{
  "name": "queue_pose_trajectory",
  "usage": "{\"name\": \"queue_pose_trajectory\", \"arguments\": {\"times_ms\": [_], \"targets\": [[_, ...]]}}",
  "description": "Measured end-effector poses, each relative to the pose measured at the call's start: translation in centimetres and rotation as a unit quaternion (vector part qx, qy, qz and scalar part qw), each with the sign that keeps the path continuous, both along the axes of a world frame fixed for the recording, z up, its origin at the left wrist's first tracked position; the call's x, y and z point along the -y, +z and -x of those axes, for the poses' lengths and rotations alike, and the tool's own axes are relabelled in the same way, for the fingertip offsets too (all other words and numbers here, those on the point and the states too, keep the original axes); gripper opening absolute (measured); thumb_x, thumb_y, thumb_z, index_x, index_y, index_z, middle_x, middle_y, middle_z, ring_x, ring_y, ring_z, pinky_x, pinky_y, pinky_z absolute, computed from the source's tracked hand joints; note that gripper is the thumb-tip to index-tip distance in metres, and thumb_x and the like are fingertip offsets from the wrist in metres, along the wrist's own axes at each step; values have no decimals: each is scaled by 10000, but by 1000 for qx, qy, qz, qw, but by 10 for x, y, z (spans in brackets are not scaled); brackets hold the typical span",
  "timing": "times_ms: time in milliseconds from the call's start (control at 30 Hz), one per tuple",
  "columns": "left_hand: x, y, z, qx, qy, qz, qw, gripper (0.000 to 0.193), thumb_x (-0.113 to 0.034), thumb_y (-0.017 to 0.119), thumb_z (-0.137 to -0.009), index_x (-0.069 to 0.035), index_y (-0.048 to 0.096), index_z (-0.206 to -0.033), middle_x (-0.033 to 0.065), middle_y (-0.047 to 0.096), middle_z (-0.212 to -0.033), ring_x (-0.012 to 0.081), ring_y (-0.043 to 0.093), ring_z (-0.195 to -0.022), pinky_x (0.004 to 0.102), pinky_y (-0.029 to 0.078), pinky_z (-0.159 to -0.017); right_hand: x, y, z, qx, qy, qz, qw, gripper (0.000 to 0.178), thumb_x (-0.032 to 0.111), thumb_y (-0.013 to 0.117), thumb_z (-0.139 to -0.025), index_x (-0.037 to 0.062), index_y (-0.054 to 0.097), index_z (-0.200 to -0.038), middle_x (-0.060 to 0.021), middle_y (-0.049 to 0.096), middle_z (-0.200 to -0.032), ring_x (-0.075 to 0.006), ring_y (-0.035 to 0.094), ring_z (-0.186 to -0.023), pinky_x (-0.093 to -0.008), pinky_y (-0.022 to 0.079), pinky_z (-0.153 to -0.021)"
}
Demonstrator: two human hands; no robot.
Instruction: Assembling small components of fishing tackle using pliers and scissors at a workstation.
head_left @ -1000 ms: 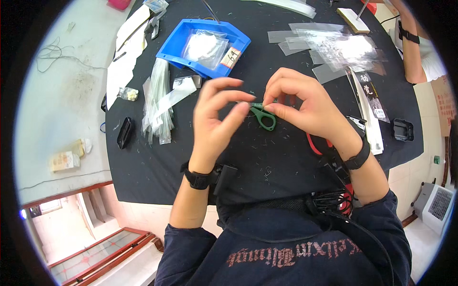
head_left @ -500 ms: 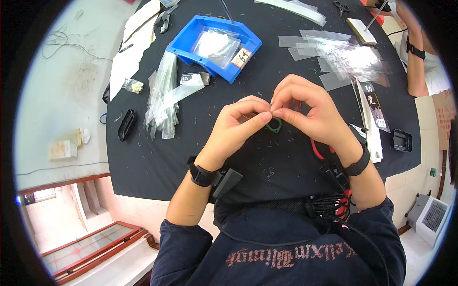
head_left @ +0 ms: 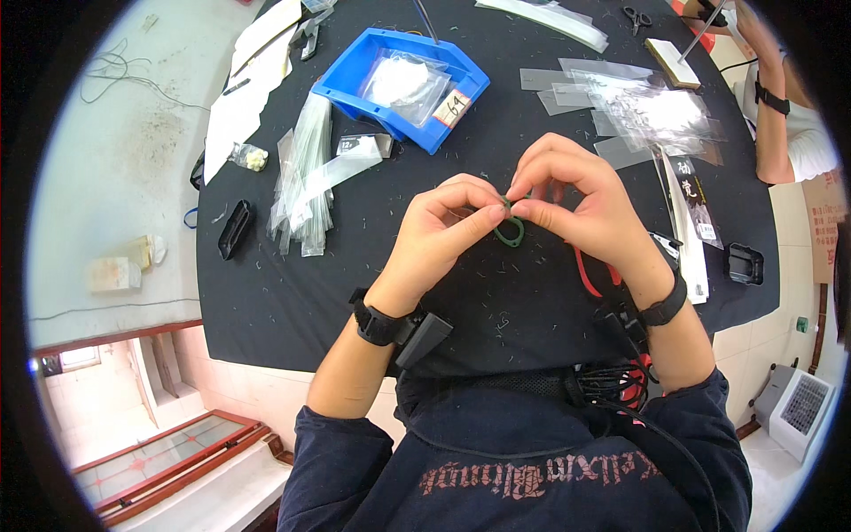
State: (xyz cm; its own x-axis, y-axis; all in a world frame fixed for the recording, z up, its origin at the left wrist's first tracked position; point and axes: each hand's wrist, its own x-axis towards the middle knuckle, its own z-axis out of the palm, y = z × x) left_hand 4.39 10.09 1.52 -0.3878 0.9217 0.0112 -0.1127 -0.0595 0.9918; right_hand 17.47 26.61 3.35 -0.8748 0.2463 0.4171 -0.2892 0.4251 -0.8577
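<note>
- Black cloth-covered tabletop (head_left: 461,306), strewn with tiny pale scraps, below both the left hand (head_left: 448,217) and the right hand (head_left: 581,199); grey floor (head_left: 142,195) well off to the left of both.
- Left hand bent inward, thumb and forefinger drawn into a narrow pinch, tips turned toward the right hand.
- Right hand facing it, thumb and forefinger likewise narrow, tips touching or just beside those of the left; anything held between too small to tell.
- Green loop-handled tool (head_left: 509,234) at the meeting fingertips, loop showing just nearside of them, remainder mostly covered by fingers; cannot tell whether gripped or lying on the cloth.
- Red-handled tool (head_left: 585,273) nearside of the right hand, close to its wrist, partly hidden.
- Beyond the left hand, blue bin (head_left: 381,117) with clear bags (head_left: 399,84) inside.
- Left of the left hand, bundle of long clear strips (head_left: 306,199); farther out, black oblong case (head_left: 235,230) and small bag of pale pieces (head_left: 253,158).
- Beyond the right hand, overlapping clear sleeves (head_left: 638,102).
- Right of the right hand, long white strip (head_left: 694,266); farther out, small black box (head_left: 745,264).
- Far past the right hand, another person's arm (head_left: 771,133) with dark wristband.
</note>
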Motion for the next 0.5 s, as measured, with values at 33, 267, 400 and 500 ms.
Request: {"name": "queue_pose_trajectory", "arguments": {"times_ms": [33, 267, 400, 500], "targets": [[0, 0, 0, -1, 2, 0, 1000, 107, -101, 660, -878, 4, 664, -861, 22, 579, -981, 80, 547, -876, 220, 424, -749, 0, 0, 0, 0, 2, -1, 1000, 121, 120, 739, -767, 86, 692, -873, -6, 586, -868, -97, 554, -685, -233, 402, -570], [-1, -1, 0, -18, 1, 4, 1000, 101, -86, 647, -881, 6, 656, -842, 21, 575, -970, 80, 541, -866, 220, 420, -745, 4, 0, 0, 16, -5, -8, 1000, 126, 106, 745, -743, 86, 690, -855, -8, 589, -860, -98, 557, -675, -237, 404, -567], [0, -1, -1, -13, 4, 4, 1000, 96, -77, 642, -880, 10, 653, -840, 25, 576, -967, 84, 541, -868, 223, 421, -746, 4, -1, 0, 20, -11, -9, 1000, 117, 109, 746, -747, 79, 683, -841, -10, 588, -851, -99, 557, -673, -235, 401, -560], [-1, 0, 0, -18, 0, -5, 1000, 97, -77, 643, -878, 12, 652, -842, 29, 577, -963, 87, 542, -870, 224, 422, -748, 3, -1, 0, 12, -8, -19, 1000, 110, 108, 744, -751, 76, 679, -833, -12, 586, -842, -100, 558, -675, -235, 402, -561]]}}
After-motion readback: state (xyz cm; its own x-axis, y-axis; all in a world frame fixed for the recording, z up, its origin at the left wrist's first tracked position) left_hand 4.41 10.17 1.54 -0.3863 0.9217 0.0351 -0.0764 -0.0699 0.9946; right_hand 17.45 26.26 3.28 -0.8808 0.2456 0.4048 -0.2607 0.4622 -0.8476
